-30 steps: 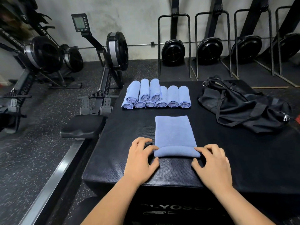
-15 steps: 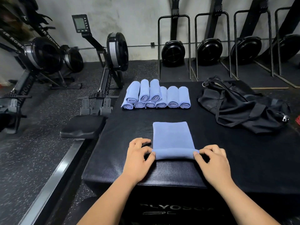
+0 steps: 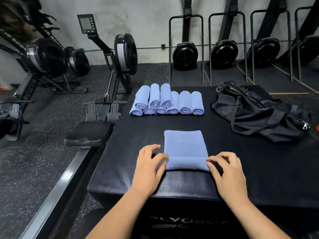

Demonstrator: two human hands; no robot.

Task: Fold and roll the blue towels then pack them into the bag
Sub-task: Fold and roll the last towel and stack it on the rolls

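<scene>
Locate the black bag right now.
Head view, right side: the black bag lies slumped on the black box top, right of the stack of rolled blue towels and beyond the right hand, which pinches the partly rolled towel.

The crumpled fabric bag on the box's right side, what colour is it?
Black: the crumpled fabric bag shows plainly in the head view.
</scene>
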